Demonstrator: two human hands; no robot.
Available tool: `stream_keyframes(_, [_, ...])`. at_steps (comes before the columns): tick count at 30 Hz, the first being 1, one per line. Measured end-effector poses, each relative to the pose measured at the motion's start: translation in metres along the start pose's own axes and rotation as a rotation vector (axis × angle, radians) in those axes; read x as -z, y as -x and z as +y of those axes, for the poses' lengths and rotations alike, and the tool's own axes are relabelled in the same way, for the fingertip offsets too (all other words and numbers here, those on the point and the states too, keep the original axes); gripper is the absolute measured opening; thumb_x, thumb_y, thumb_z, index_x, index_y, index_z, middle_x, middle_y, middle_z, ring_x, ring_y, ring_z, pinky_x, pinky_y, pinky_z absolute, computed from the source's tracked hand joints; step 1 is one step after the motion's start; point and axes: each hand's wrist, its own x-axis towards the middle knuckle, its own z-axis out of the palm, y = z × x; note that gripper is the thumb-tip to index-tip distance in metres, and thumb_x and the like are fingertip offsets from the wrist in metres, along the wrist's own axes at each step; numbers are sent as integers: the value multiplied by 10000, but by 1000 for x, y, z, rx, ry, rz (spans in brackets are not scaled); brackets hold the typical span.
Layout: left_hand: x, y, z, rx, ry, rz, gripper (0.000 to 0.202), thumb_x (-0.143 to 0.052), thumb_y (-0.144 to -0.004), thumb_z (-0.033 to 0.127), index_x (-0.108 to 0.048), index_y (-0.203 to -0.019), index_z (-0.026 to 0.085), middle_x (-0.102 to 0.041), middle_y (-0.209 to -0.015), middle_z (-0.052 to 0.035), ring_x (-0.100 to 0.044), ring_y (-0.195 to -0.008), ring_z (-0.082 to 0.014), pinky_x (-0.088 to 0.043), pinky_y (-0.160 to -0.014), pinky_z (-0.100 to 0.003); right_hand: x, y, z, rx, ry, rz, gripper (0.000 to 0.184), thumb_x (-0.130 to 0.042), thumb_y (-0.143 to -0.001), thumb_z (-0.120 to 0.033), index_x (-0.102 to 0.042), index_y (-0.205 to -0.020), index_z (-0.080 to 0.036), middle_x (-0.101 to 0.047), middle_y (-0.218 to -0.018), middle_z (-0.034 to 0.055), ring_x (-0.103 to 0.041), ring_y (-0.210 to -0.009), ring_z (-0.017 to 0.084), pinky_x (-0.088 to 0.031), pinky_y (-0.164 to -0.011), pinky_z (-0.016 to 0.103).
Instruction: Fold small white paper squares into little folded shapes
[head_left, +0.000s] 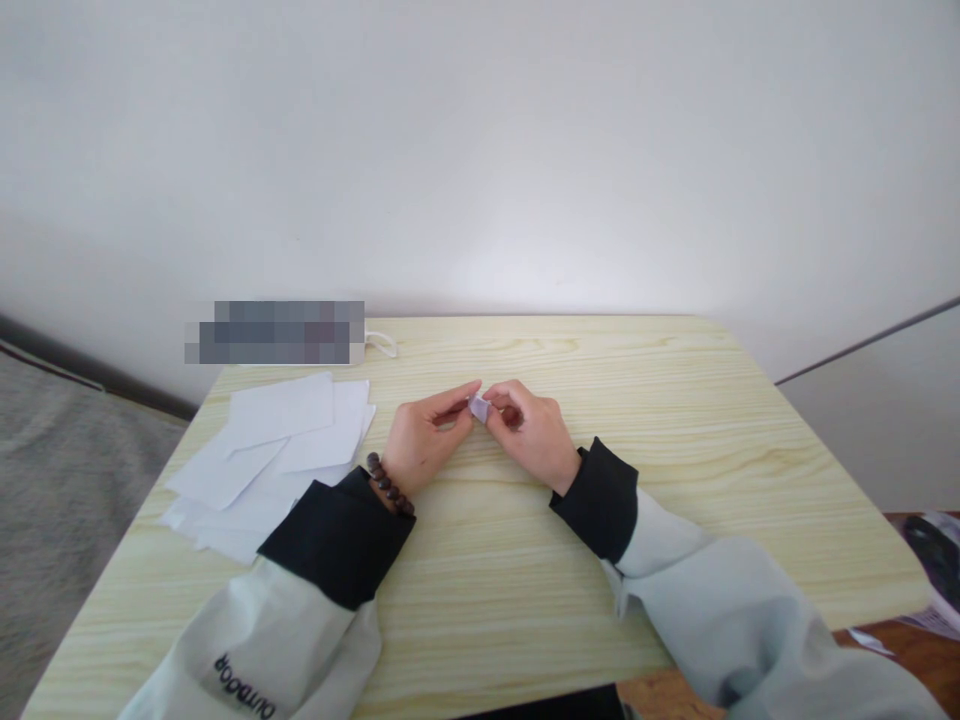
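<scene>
A small folded piece of white paper [480, 408] is pinched between both hands above the middle of the table. My left hand [427, 435], with a dark bead bracelet [388, 484] at the wrist, grips its left side between thumb and fingers. My right hand [534, 428] holds the right side, thumb and index finger closed on it. The fingertips hide part of the paper, so its exact folded shape is unclear. Left of my left hand lies a loose pile of white paper sheets [281, 415], overlapping at different angles.
The light wood-grain table [465, 600] reaches back to a white wall [525, 150]. A blurred-out box-like object [281, 335] with a white loop [382, 345] stands at the back left. Grey fabric [67, 520] lies beyond the left edge. A dark object [934, 555] is beyond the right edge.
</scene>
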Motion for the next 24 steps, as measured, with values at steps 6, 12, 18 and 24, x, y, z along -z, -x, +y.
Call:
stream_keyframes(6, [1, 0, -4, -15, -58, 42, 404, -581, -770, 281, -646, -1132, 112, -695, -1066, -63, -672, -950, -203, -541, -880, -283, 1, 0, 0, 19, 47, -7, 126, -516, -850, -277, -617, -857, -202, -682, -709, -12, -620, -581, 101, -452, -575, 198])
stream_keyframes(12, [1, 0, -1, -114, -192, 67, 346, -540, -796, 243, -667, -1095, 123, -673, -1115, -50, -638, -1030, -205, -490, -964, -305, 0, 0, 0, 12, 80, 42, 69, -548, -819, -261, -585, -847, -210, -662, -702, -31, -590, -528, 87, -441, -562, 194])
stream_keyframes(18, [1, 0, -3, -116, -190, 48, 346, -519, -797, 208, -664, -1101, 133, -656, -1150, -41, -608, -1086, -195, -445, -1014, -303, 0, -1, 1, 71, 82, 33, 81, -511, -830, -220, -591, -828, -205, -649, -707, -20, -582, -560, 90, -435, -582, 194])
stream_keyframes(24, [1, -1, -7, 16, -94, 46, 410, -585, -787, 306, -628, -1161, 143, -709, -1038, -53, -672, -949, -203, -536, -885, -303, 2, -1, 0, 79, 39, 62, 97, -532, -808, -208, -605, -748, -189, -619, -629, -21, -575, -562, 91, -422, -547, 179])
